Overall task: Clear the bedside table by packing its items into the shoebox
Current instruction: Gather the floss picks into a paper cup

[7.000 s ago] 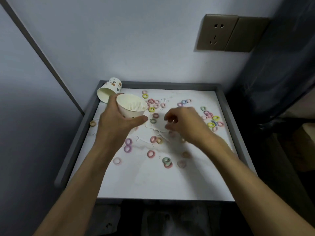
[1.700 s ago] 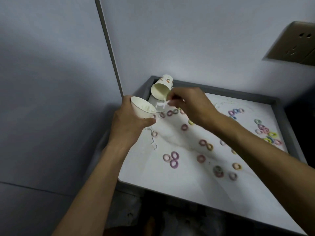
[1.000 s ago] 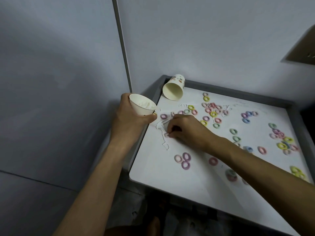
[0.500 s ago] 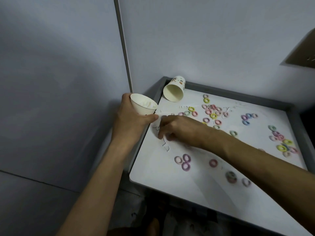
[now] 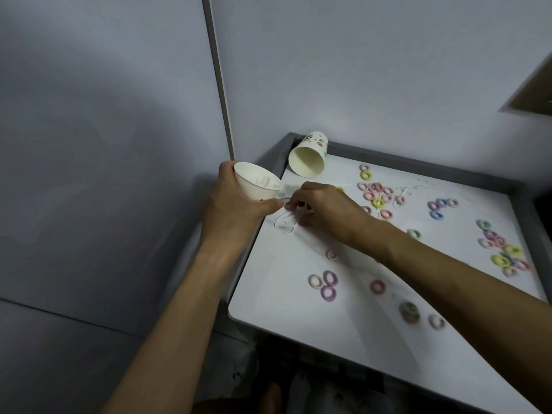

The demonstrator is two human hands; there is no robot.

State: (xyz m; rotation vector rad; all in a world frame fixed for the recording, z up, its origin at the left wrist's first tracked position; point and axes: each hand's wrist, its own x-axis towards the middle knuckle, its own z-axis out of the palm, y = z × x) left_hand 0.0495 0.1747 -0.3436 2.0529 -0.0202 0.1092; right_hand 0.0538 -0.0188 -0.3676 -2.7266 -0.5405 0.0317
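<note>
— Your left hand [image 5: 236,204] grips a paper cup [image 5: 257,186], fingers wrapped round its wall. The cup is tilted with its mouth turned toward your other hand, and something white lies inside.

— And my right?

— Your right hand [image 5: 322,210] sits just beside the cup, at its four o'clock. Its fingers curl down onto thin white pieces [image 5: 283,227] on the tabletop [image 5: 283,318]. Whether the fingertips pinch one, I cannot tell; that spot is blurred.

— Where does everything else lie?

— The white pieces lie at the tabletop's ten o'clock edge, under and just below your fingertips. Small hair rings [image 5: 377,195] in pink, yellow, blue, green and purple are scattered across the white surface. One cluster is toward twelve o'clock, a blue group is at one o'clock and another cluster is at three o'clock. Three touching rings lie near eight o'clock, and a few singles lie toward six.

— The other cup?

— A second cup [image 5: 307,159] lies on its side in the eleven o'clock corner. Its mouth faces you and its printed base is against the grey rim [image 5: 418,162]. A brown wall plate [image 5: 534,94] shows at two o'clock of your view, cut by the frame.
</note>
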